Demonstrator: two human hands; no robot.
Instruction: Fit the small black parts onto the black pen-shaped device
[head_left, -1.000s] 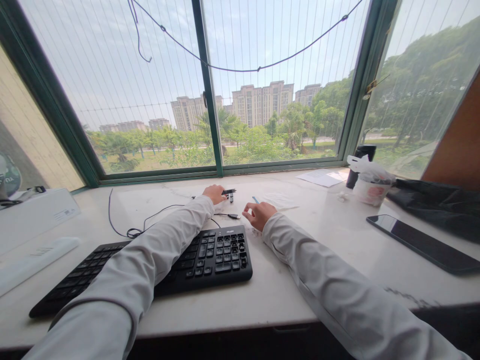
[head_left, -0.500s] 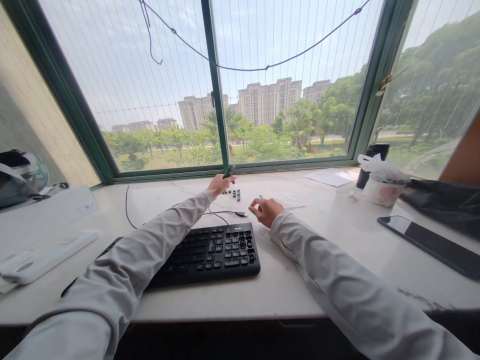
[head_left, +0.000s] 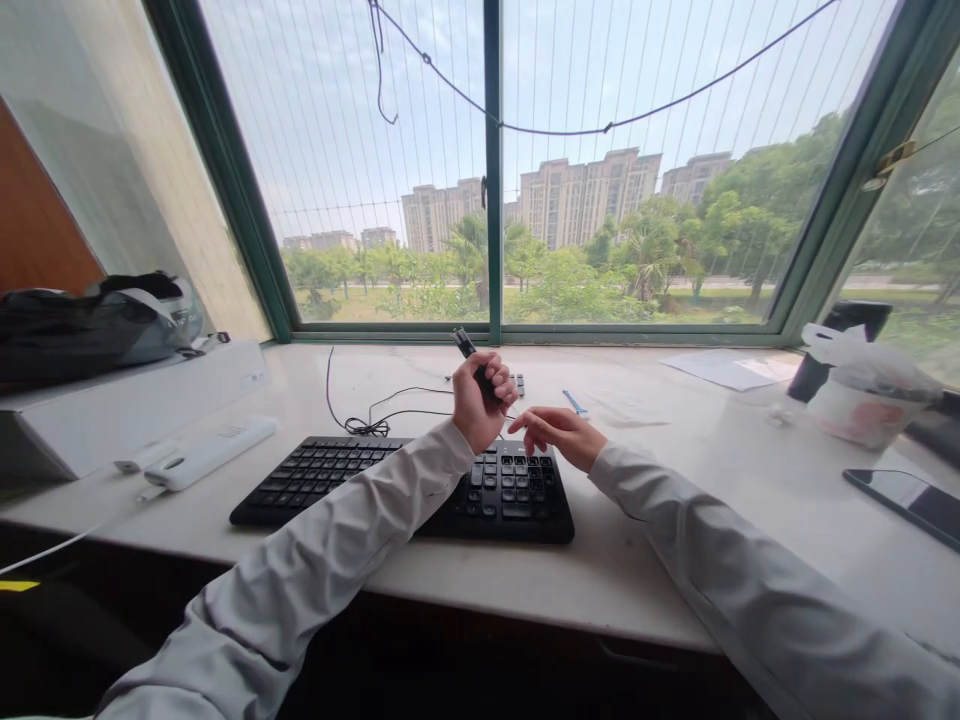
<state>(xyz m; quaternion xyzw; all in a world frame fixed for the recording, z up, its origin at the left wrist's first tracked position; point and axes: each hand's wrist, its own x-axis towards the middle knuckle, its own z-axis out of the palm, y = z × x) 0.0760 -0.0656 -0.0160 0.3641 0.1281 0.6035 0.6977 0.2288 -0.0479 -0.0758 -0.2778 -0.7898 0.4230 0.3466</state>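
Observation:
My left hand (head_left: 484,405) is closed in a fist around a black keycap puller (head_left: 463,343), its dark end sticking up and thin wires showing below the fist. Close beside it, my right hand (head_left: 561,436) hovers over the number pad with its fingers apart and its index fingertip near the wires. Below both hands lies a black keyboard (head_left: 315,480); several keys at its upper right look bare of caps. Behind the left hand stand small black keycaps (head_left: 520,384), partly hidden. A small blue tool (head_left: 575,403) lies on the table beyond the right hand.
The keyboard's cable (head_left: 367,427) is bundled behind it. A white power strip (head_left: 214,452) and white box (head_left: 135,400) sit at left. On the right are a phone (head_left: 904,500), a bagged tub (head_left: 862,395) and paper (head_left: 724,368). The window frame (head_left: 637,340) borders the table's back.
My left hand has come back toward me with the keycap puller, now pointing up. My right hand has moved in beside it, away from the blue tool. The view has turned left.

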